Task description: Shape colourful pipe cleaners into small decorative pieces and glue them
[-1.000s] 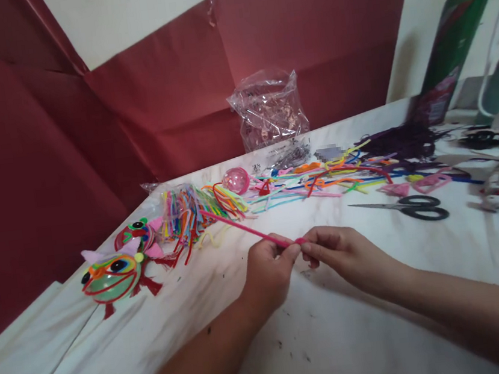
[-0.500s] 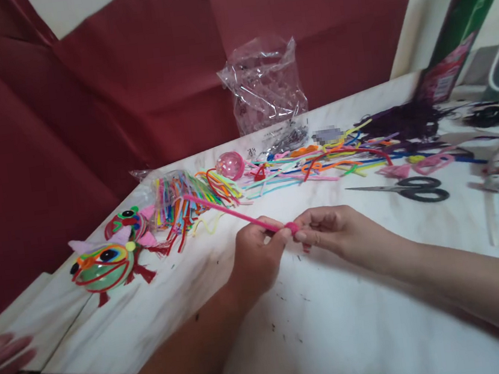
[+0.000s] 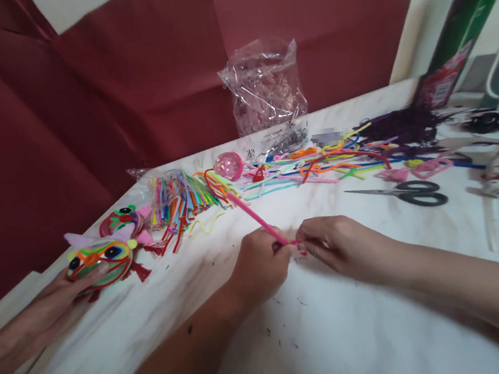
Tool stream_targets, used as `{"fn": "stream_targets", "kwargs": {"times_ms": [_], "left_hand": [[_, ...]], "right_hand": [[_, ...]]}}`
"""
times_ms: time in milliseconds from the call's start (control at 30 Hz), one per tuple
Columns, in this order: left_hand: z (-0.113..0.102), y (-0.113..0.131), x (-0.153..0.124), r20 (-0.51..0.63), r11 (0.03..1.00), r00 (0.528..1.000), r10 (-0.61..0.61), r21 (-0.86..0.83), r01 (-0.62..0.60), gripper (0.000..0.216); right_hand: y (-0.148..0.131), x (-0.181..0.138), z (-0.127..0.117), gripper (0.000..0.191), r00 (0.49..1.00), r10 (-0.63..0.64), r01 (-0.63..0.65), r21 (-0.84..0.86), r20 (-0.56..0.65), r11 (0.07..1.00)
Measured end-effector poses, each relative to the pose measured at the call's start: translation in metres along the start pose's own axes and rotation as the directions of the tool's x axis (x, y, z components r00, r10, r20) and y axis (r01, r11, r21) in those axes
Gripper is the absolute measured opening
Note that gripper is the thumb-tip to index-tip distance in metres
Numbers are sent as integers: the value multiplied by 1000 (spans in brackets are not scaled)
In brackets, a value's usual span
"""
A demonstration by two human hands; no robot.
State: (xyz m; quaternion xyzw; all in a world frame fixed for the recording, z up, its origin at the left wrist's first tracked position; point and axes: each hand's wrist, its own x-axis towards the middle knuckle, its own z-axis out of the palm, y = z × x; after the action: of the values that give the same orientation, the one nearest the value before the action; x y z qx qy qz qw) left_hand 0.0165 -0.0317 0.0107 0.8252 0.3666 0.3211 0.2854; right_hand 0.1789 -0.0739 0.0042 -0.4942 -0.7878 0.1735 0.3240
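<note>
A bright pink pipe cleaner [image 3: 253,214] is pinched in my left hand [image 3: 261,264], its long straight end pointing up and to the left. My right hand [image 3: 333,243] grips the short end of the same pipe cleaner, close beside the left fingertips. Between the two hands only a small piece of pink shows. A bit of red lies just under the fingertips, too small to make out. Dark-handled scissors [image 3: 414,192] lie on the table [image 3: 348,326] beyond my right hand.
Another person's hand [image 3: 62,289] holds a decorated green ball with eyes [image 3: 109,268] at the left. Behind are a bundle of coloured pipe cleaners [image 3: 178,199], loose pipe cleaners [image 3: 355,154], a clear pink ball [image 3: 229,166], a plastic bag [image 3: 267,88] and purple strands [image 3: 406,125].
The pipe cleaner's free end has swung right and now points more steeply. My fingers have shifted on its pink end. The other person's hand has reached in and taken hold of the decorated green ball.
</note>
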Motion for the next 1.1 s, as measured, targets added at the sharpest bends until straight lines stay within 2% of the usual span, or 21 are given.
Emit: {"fn": "stream_targets", "kwargs": {"times_ms": [67, 167, 267, 400, 500, 633, 767, 867, 933, 1000, 1100], "left_hand": [[-1, 0, 0, -8, 995, 999, -51, -87, 50, 7], [-1, 3, 1, -79, 933, 977, -196, -322, 161, 8], [2, 5, 0, -99, 862, 961, -257, -473, 182, 9], [5, 6, 0, -49, 855, 969, -242, -483, 189, 8], [2, 5, 1, 2, 890, 970, -243, -397, 224, 9], [-4, 6, 2, -6, 965, 979, -206, -166, 202, 9], [-6, 5, 1, 80, 993, 991, -106, -45, 110, 8], [-6, 3, 0, 111, 996, 992, -56, -69, 64, 7], [-5, 3, 0, 42, 988, 996, -74, -133, 79, 8], [-3, 3, -1, -53, 968, 991, -122, -226, 107, 9], [3, 4, -2, -125, 932, 974, -188, -336, 136, 9]], "right_hand": [[-1, 1, 0, 17, 996, 93, -92, 145, 0, 985], [-5, 4, 3, 21, 970, 242, -216, 452, 0, 866], [-8, 4, 8, 23, 956, 291, -223, 574, -28, 788], [-8, 1, 12, 27, 959, 267, -182, 522, -92, 833], [-7, 0, 8, 24, 974, 203, -157, 351, -98, 923], [-7, 1, -1, 21, 994, 102, -97, 83, -48, 992], [-5, 0, -6, 18, 999, 15, -15, 4, 33, 1000], [-2, 0, -5, 17, 997, 3, -5, 33, 78, 999], [-1, 1, -2, 19, 995, 74, -82, 152, 59, 985], [0, 2, 2, 23, 986, 167, -166, 322, 26, 932], [-1, 1, 9, 27, 974, 224, -186, 480, -21, 857]]}}
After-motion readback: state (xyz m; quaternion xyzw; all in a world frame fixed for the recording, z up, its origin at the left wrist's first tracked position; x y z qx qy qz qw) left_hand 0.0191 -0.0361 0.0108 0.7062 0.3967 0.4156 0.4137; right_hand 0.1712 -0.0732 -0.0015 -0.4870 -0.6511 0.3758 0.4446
